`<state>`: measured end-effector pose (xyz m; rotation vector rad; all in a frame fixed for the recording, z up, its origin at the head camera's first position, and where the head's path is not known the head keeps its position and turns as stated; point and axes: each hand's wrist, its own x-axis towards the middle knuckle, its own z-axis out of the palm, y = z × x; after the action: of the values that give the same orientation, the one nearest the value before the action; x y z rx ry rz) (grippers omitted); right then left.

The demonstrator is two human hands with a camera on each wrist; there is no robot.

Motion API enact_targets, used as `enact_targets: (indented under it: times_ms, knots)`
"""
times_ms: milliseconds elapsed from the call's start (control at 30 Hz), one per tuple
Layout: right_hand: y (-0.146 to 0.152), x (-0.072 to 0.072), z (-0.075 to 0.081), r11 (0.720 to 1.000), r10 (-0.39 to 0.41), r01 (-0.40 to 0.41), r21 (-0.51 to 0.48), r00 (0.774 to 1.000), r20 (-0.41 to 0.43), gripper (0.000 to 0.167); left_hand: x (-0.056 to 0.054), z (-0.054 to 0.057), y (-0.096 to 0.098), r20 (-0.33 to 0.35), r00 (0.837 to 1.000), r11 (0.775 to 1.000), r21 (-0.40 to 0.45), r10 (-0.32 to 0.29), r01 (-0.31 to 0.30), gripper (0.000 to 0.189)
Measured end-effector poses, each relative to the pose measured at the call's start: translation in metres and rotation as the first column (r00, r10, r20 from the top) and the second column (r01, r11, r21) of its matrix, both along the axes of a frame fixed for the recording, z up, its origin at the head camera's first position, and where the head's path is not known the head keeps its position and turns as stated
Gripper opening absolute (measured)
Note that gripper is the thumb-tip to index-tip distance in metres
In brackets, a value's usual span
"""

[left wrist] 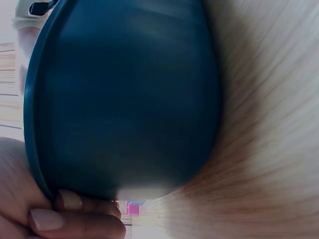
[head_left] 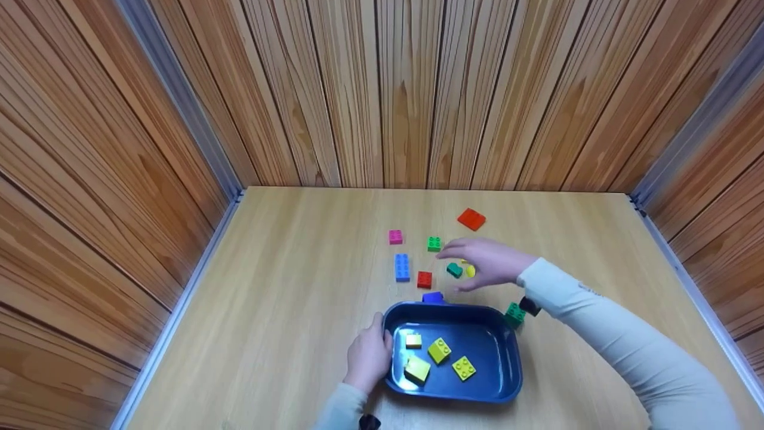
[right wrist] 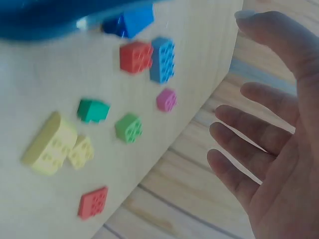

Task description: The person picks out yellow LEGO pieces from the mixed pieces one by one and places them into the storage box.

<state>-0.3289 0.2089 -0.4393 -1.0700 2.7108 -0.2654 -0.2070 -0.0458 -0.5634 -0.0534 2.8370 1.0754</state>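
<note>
My left hand (head_left: 368,357) grips the left rim of a dark blue tray (head_left: 489,331), its fingers against the outside wall in the left wrist view. Several yellow bricks (head_left: 464,368) lie inside the tray. Over the loose bricks beyond it hovers my right hand (head_left: 490,261), fingers spread and holding nothing. Beneath that hand are a teal brick (right wrist: 92,110) and a large yellow brick (right wrist: 51,144) with a small yellow brick (right wrist: 81,152) against it. The head view shows these yellow ones mostly hidden by the hand. A light green brick (head_left: 434,243) sits just past the fingertips.
Left of the right hand are a red brick (head_left: 424,279), a blue brick (head_left: 402,267) and a pink brick (head_left: 395,237). A flat red brick (head_left: 471,219) lies farther back. The tray's edge partly covers a dark blue brick (head_left: 433,297) and a green brick (head_left: 514,314). Wooden walls (head_left: 406,119) enclose the table.
</note>
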Motion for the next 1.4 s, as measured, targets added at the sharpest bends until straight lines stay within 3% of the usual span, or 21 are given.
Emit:
enact_targets:
  times_ms: [267, 533, 867, 1133, 1400]
  knots:
    - [0.022, -0.031, -0.002, 0.992, -0.124, 0.125, -0.003, 0.992, 0.036, 0.069, 0.004, 0.001, 0.000, 0.006, 1.000, 1.000, -0.002, 0.005, -0.005, 0.048]
    - [0.044, -0.059, -0.012, 0.972, -0.229, 0.232, -0.021, 0.968, 0.105, 0.077, 0.003, 0.002, 0.003, 0.055, 0.998, 0.999, 0.011, 0.041, -0.042, 0.049]
    - [0.050, -0.082, -0.024, 0.968, -0.249, 0.252, -0.012, 0.963, 0.105, 0.074, 0.001, 0.002, 0.001, -0.024, 0.999, 1.000, -0.020, 0.023, -0.023, 0.046]
    - [0.047, -0.091, -0.036, 0.960, -0.272, 0.278, -0.019, 0.949, 0.159, 0.072, 0.000, 0.001, 0.003, 0.038, 0.998, 0.999, 0.006, 0.041, -0.041, 0.049]
    - [0.052, -0.104, -0.052, 0.958, -0.275, 0.285, -0.028, 0.944, 0.183, 0.071, 0.000, 0.000, 0.002, 0.041, 0.998, 0.999, 0.008, 0.038, -0.038, 0.048]
